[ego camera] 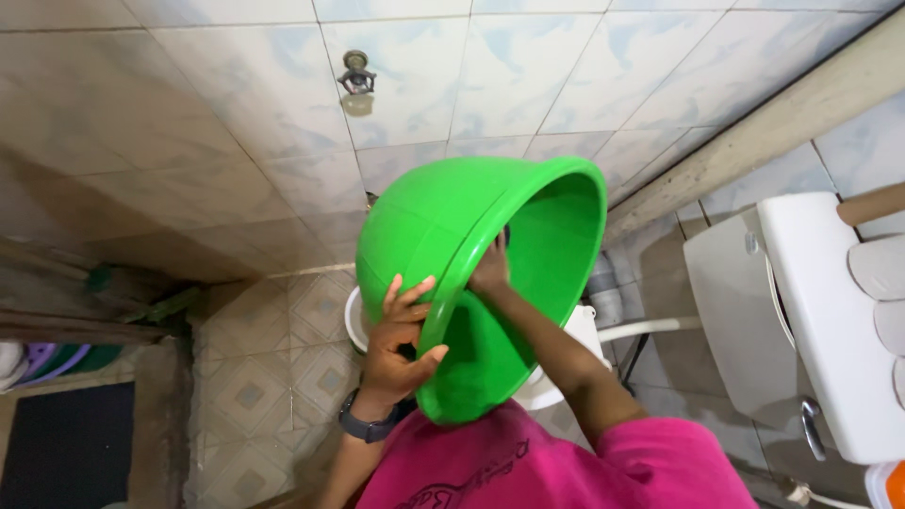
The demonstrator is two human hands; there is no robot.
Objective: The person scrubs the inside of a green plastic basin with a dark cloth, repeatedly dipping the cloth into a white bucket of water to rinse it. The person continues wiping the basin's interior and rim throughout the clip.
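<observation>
A large green plastic basin (443,226) is held up on its side in front of me, its open mouth turned to the right. My left hand (401,335), with a dark watch on the wrist, grips the basin's lower rim from outside, fingers spread on the outer wall. My right hand (490,269) reaches into the basin and holds the inner wall near the rim. My pink shirt (528,462) fills the bottom of the view.
A white bucket (356,320) stands behind the basin on the patterned tile floor. A metal tap (356,73) sticks out of the tiled wall. A white toilet cistern (820,320) is at right, with a white pipe (650,328) beside it.
</observation>
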